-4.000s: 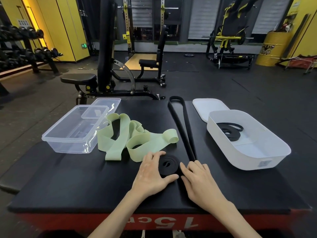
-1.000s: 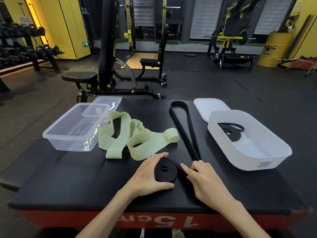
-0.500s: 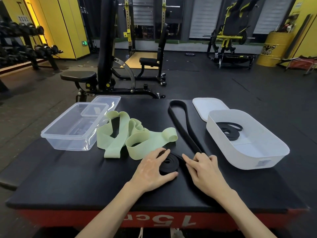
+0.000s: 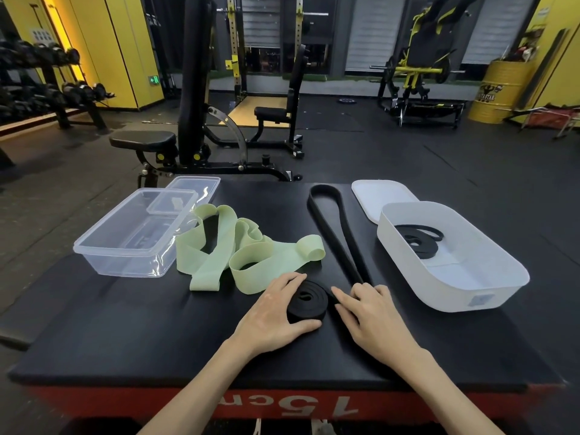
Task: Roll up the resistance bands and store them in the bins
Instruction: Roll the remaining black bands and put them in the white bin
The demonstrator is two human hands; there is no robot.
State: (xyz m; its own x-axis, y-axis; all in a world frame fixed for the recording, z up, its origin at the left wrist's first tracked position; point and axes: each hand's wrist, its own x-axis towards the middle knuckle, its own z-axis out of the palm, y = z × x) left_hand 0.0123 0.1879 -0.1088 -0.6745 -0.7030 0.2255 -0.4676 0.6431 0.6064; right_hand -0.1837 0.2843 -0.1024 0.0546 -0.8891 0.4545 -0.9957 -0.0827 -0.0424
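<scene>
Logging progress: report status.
Left hand grips black coil. Right hand presses tail. Second coil in white bin. Green band unrolled alongside.

The bench has a matt black, faintly grained top. The black band looks like dull rubber. The green band is thin, smooth and softly matt. The clear bin is glossy transparent plastic. The white bin is smooth opaque plastic with a low sheen.
</scene>
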